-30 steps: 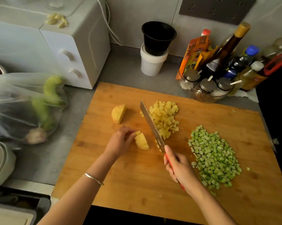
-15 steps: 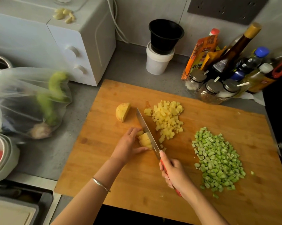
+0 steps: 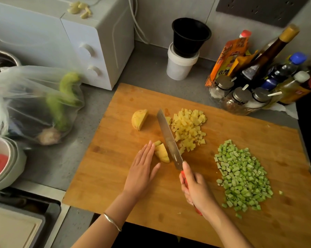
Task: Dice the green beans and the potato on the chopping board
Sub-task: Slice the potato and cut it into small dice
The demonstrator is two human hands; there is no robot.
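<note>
A wooden chopping board (image 3: pixel 222 203) carries a heap of diced green beans (image 3: pixel 241 176) on the right and a heap of diced potato (image 3: pixel 188 127) at the middle back. A potato wedge (image 3: pixel 139 119) lies apart at the back left. My left hand (image 3: pixel 142 170) lies flat with straight fingers, its fingertips against a sliced potato piece (image 3: pixel 161 153). My right hand (image 3: pixel 195 188) grips the red handle of a knife (image 3: pixel 169 140), whose blade stands on the board right beside that piece.
A white oven (image 3: pixel 90 51) and a clear bag of vegetables (image 3: pixel 43 104) are on the left. Stacked black and white cups (image 3: pixel 185 51) and sauce bottles with spice jars (image 3: pixel 258 77) line the back. Bowls (image 3: pixel 0 161) sit at the left edge.
My left hand has flattened out, its fingers now straight beside the potato piece. The knife has moved from the diced heap to the piece's right side.
</note>
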